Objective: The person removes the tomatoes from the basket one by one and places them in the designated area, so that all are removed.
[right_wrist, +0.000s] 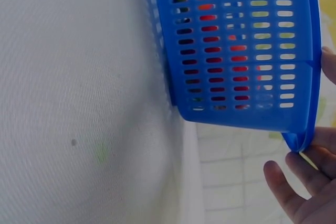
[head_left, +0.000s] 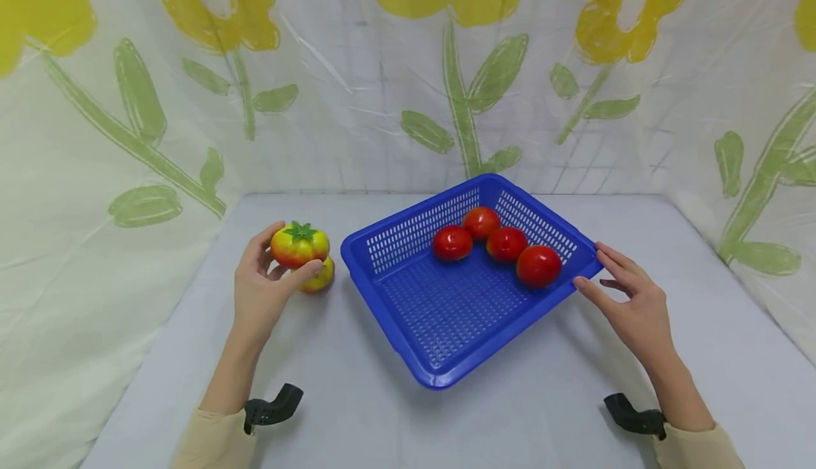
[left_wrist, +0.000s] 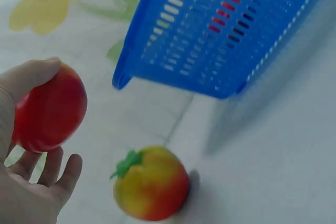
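Note:
My left hand (head_left: 258,295) grips a yellow-and-red toy tomato (head_left: 298,246) with a green leafy top, thumb on one side and fingers on the other. In the left wrist view this tomato (left_wrist: 55,111) shows its red underside. A second yellow-and-red tomato (left_wrist: 152,184) stands on the table, partly hidden behind the held one in the head view. The fingers and thumb of my right hand (head_left: 637,306) pinch the rim of a blue plastic basket (head_left: 408,338) at its right corner. Inside the basket lie several red tomatoes (head_left: 506,244), grouped toward its back right.
The white table (head_left: 510,419) runs back to a hanging cloth (head_left: 331,136) printed with yellow flowers. Its side edges slope down along the cloth at left and right. A black strap mount (head_left: 274,407) is worn on each wrist.

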`<state>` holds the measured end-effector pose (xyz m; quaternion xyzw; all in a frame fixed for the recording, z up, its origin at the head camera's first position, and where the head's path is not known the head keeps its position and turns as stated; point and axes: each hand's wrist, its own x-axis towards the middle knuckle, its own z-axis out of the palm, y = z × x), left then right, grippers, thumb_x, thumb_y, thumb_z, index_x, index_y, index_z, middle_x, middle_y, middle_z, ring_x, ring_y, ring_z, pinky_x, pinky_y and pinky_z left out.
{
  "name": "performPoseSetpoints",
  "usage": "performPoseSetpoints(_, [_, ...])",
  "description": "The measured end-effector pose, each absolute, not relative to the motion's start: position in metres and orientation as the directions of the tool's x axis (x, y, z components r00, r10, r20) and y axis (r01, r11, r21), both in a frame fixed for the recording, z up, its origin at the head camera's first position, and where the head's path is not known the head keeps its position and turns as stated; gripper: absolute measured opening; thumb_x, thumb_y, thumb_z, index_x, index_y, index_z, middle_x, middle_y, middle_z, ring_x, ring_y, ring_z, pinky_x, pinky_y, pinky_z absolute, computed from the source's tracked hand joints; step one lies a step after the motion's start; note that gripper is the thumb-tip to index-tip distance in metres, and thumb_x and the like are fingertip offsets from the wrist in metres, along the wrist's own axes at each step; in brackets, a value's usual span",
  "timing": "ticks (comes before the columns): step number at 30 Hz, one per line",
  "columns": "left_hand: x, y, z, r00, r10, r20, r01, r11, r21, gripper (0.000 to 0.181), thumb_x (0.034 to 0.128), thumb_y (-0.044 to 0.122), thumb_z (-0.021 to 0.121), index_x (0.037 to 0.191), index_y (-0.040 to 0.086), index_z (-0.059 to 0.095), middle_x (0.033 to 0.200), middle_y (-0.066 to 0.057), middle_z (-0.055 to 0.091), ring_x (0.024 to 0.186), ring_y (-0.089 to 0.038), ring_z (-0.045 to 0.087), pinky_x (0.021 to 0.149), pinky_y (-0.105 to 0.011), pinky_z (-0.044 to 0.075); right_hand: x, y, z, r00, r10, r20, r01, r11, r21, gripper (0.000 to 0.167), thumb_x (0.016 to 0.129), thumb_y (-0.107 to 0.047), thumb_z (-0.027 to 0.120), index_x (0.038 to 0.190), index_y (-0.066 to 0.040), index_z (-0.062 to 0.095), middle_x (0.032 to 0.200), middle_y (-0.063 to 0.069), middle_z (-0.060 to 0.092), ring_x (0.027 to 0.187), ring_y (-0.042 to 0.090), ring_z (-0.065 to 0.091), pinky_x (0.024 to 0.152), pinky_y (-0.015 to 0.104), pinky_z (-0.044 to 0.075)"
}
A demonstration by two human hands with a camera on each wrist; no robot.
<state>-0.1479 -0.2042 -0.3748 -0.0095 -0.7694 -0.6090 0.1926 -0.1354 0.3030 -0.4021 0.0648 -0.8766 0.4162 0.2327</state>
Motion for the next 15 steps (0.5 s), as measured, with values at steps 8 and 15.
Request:
performPoseSetpoints(8, [-0.14, -0.238, -0.392, -0.877, -0.388, 0.281, 0.187, 0.263, 0.946, 0.077, 0.0812, 0.017, 0.083, 0.146, 0.016, 0.042, 0.142, 0.0, 0.045, 0.128, -0.02, 0.045, 0.104, -0.029, 0.04, -0.136, 0.302, -0.404, -0.885, 0.077, 0.458, -0.305, 0.648, -0.698, 0.062, 0.084, -0.014, 0.08, 0.14, -0.01, 0.055, 0.144, 0.001, 0.05, 0.118, 0.001, 0.049, 0.083, 0.005, 0.042])
performPoseSetpoints(15, [-0.144, -0.257, -0.412, -0.856, -0.467, 0.223, 0.109, 0.258, 0.96, 0.086, 0.081, 0.012, 0.082, 0.15, 0.017, 0.032, 0.144, -0.006, 0.038, 0.13, -0.025, 0.04, 0.111, -0.035, 0.032, -0.135, 0.301, -0.403, -0.879, 0.077, 0.471, -0.318, 0.641, -0.698, 0.062, 0.084, -0.012, 0.08, 0.141, -0.01, 0.055, 0.145, 0.002, 0.05, 0.121, 0.003, 0.049, 0.083, 0.005, 0.042])
